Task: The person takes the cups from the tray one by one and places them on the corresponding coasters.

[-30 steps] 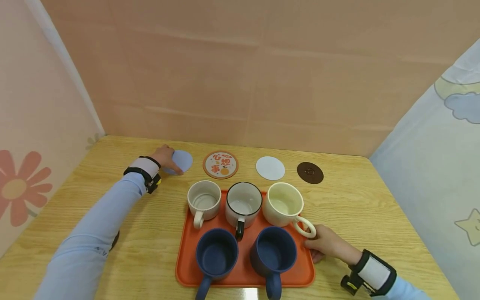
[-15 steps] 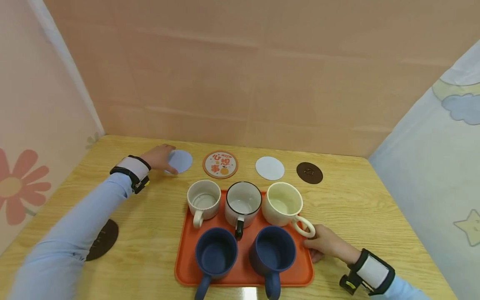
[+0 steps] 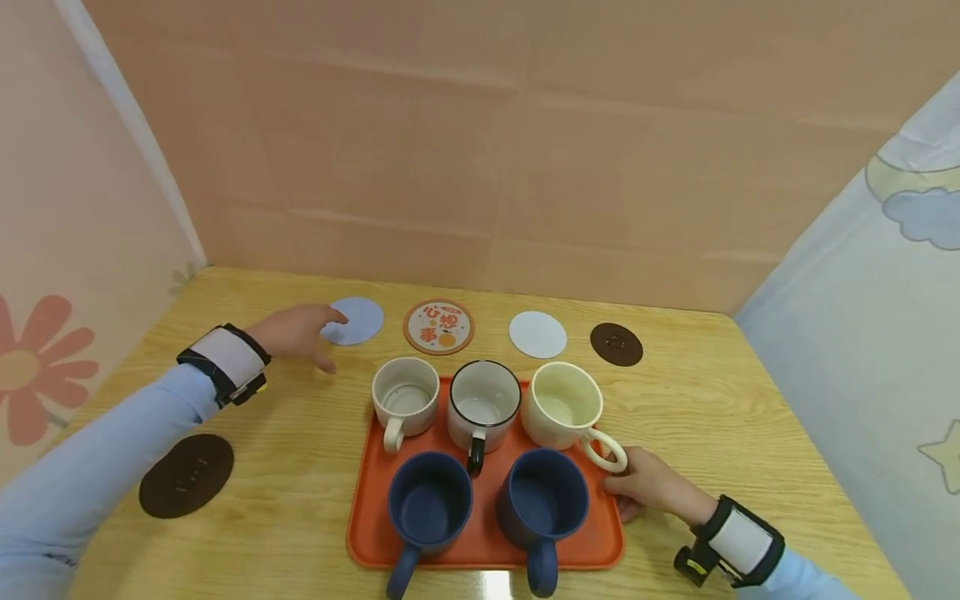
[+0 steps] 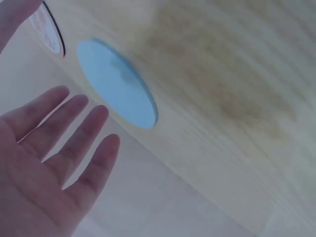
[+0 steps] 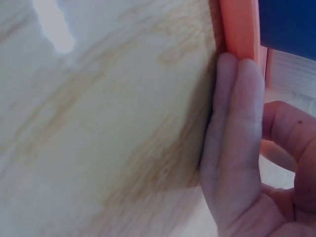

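My left hand [image 3: 296, 333] is open at the left, its fingertips close by a pale blue round coaster [image 3: 356, 322]. In the left wrist view the spread fingers [image 4: 91, 128] hold nothing, and the coaster [image 4: 116, 81] lies flat beyond them. My right hand [image 3: 647, 482] grips the right rim of an orange tray [image 3: 487, 533], two fingers [image 5: 242, 113] lying along its outer wall. On the tray stand a small white mug [image 3: 406, 392], a white mug with a black rim [image 3: 484, 400], a cream mug [image 3: 564, 400] and two navy mugs [image 3: 430, 504].
To the right of the blue coaster lie a printed coaster [image 3: 438, 327], a white coaster [image 3: 537, 334] and a dark brown one [image 3: 617, 344]. Another dark brown disc [image 3: 187, 476] lies at the left by my sleeve. Cloth walls [image 3: 480, 150] enclose the wooden table [image 3: 712, 392].
My left hand has let go of the pale blue coaster and drawn back left, its fingers spreading. The dark disc under that forearm has come into full view. My right hand has stayed put.
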Tool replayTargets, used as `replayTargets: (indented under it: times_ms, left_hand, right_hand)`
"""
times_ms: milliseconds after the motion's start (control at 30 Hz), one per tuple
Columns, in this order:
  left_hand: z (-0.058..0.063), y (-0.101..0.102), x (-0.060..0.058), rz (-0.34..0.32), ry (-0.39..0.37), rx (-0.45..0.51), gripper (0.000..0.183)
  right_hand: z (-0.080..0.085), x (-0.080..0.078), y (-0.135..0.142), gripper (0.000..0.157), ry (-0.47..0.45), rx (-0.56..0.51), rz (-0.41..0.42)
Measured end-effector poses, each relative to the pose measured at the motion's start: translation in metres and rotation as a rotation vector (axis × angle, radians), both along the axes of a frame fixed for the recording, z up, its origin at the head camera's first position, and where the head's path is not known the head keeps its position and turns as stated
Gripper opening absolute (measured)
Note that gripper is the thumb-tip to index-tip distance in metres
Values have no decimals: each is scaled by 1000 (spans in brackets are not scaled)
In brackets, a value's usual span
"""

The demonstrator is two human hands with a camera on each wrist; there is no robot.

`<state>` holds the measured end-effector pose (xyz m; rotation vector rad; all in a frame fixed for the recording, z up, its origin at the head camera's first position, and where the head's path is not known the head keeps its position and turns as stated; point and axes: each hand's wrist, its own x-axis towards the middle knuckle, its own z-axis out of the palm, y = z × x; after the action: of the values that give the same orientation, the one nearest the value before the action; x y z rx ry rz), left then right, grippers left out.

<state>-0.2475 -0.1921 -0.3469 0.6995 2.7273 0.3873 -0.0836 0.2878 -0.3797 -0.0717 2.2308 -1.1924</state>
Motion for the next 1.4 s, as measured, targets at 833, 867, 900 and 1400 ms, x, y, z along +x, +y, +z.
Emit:
replayTargets:
  times_ms: [833,867,900,1400]
  left_hand:
    - [6,-15,59,-76,-17,38,75]
    - [7,-18,62,-70,-15,44,75]
    - [7,-20,65,-67,-12,51,76]
    - [8,-62,94,16,-40,5,81]
  right_hand:
    - [1,-1,2,19,6,-14,-6]
    - [1,-1,2,19,2,-23,-4]
    - [1,-1,1,18,0,-26,0]
    - [0,-1,0,14,4,-38,8]
